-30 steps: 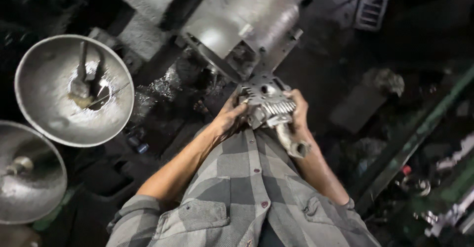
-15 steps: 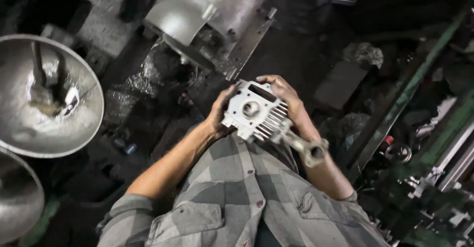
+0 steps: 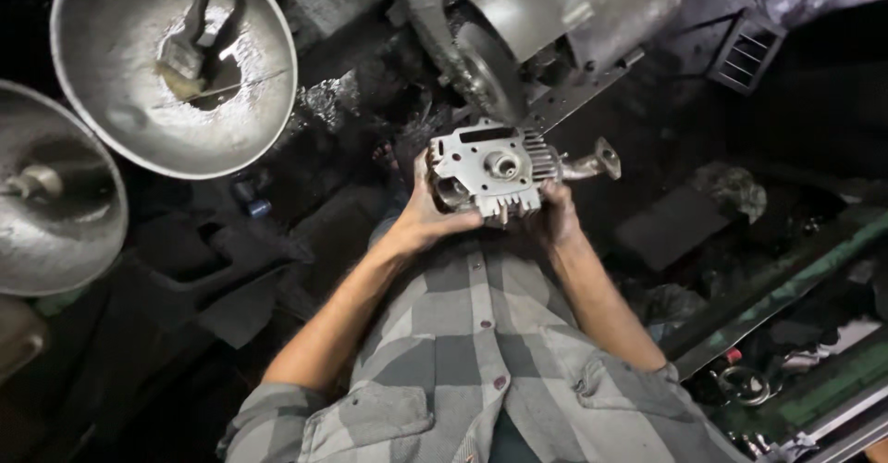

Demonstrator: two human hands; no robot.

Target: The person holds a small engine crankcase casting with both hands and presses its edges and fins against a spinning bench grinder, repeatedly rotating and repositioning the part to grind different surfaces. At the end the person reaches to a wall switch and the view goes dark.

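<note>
At far left sit two metal bowls (image 3: 176,65), one holding a brush (image 3: 190,42). In the centre, the left hand (image 3: 427,215) grips the left edge of a finned metal engine part (image 3: 490,169), fingers wrapped around it. The right hand (image 3: 555,213) cups the part's near right side, below its pipe stub. The part is held in the air, just near of a grey motor housing (image 3: 555,10). It is likely heavy, rigid and greasy (fins may be sharp); support the solid block, not the fins.
</note>
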